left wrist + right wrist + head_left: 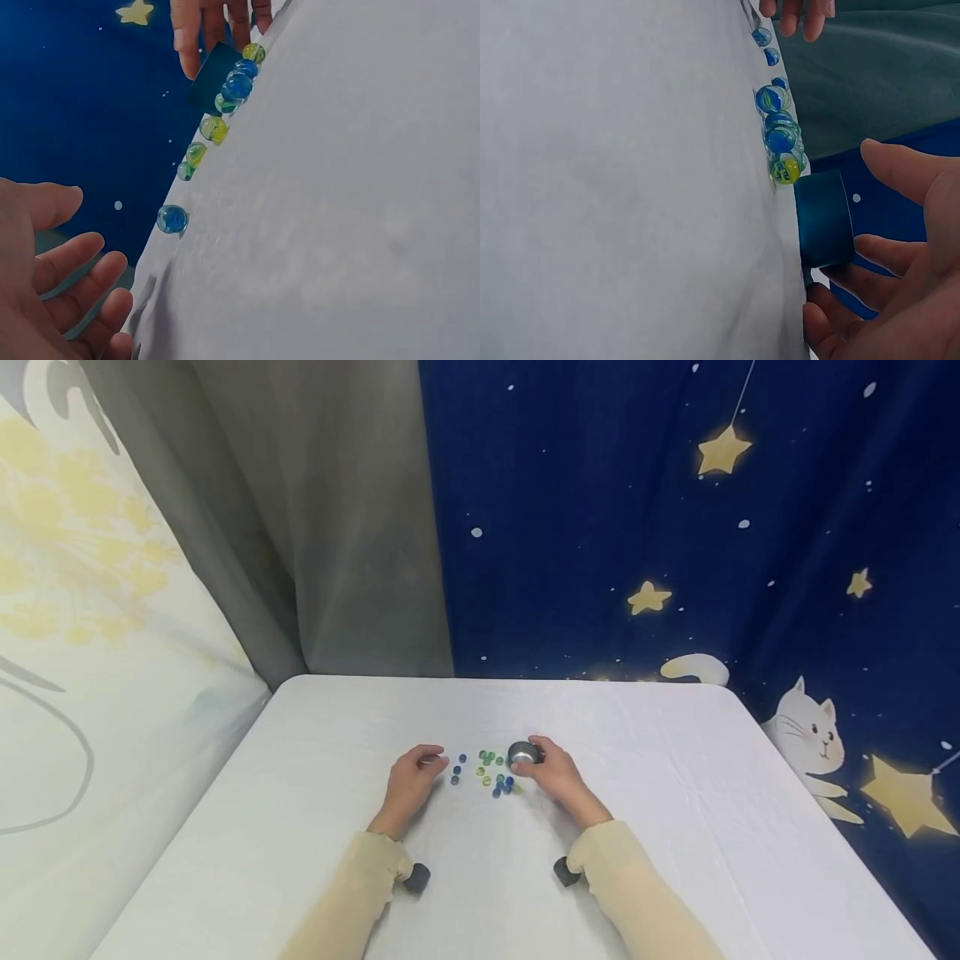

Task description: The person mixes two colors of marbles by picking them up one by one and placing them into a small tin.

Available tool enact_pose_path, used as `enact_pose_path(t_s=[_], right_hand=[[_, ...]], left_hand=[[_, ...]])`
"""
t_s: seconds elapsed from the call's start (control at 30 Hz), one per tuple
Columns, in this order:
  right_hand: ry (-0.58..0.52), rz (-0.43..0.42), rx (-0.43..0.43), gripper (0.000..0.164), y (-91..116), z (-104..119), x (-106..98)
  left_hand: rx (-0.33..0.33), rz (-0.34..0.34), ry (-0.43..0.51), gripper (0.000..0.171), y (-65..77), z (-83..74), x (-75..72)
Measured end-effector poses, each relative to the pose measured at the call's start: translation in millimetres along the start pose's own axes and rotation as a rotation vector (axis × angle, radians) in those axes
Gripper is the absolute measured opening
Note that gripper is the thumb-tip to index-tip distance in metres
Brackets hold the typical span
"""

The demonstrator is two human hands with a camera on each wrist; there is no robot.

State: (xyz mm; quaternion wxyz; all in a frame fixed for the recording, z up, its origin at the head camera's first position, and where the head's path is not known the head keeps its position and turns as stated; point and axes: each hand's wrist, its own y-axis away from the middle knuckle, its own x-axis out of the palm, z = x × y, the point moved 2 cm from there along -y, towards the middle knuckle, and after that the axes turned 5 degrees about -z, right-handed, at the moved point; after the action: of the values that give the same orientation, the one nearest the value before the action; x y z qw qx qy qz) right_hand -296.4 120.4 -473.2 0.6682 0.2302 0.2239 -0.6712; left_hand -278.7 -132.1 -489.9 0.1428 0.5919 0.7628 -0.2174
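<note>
A small round metal cup (522, 753), dark-walled with a silvery inside, stands upright on the table. Around its right side my right hand (557, 772) is spread, fingers behind and thumb in front. The right wrist view shows the thumb (892, 169) apart from the cup wall (825, 217), with fingertips right at the rim. Several glass marbles lie left of the cup: green ones (487, 758), yellow ones (481, 771) and a blue cluster (504, 786). Left of these are 3 blue marbles (457, 770). Beside them rests my left hand (411, 779), fingers loosely bent, holding nothing.
A white cloth covers the table (480, 893). Behind its far edge hang a grey curtain (360, 527) and a dark blue one (570, 527) with stars. A pale patterned curtain (112, 652) is at the left. Black wrist cameras (417, 878) sit under both sleeves.
</note>
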Motion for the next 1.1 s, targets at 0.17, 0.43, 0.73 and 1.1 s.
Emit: enact_pose_path(t_s=[0.17,0.43,0.73,1.1], right_hand=[[0.001,-0.01,0.003,0.068,-2.4,-3.7,2.4],[0.025,-0.038,0.003,0.066,-7.3,-7.4,6.0],[0.023,-0.067,0.003,0.061,-9.8,-7.7,7.8],[0.006,-0.091,0.028,0.06,-9.4,-8.8,11.5]], left_hand=[[-0.015,-0.011,0.003,0.028,-1.9,1.1,6.4],[-0.039,0.026,-0.034,0.032,-2.8,3.2,15.2],[-0.043,0.043,-0.064,0.041,-5.2,5.5,17.1],[0.018,0.087,-0.151,0.042,-5.9,6.6,18.9]])
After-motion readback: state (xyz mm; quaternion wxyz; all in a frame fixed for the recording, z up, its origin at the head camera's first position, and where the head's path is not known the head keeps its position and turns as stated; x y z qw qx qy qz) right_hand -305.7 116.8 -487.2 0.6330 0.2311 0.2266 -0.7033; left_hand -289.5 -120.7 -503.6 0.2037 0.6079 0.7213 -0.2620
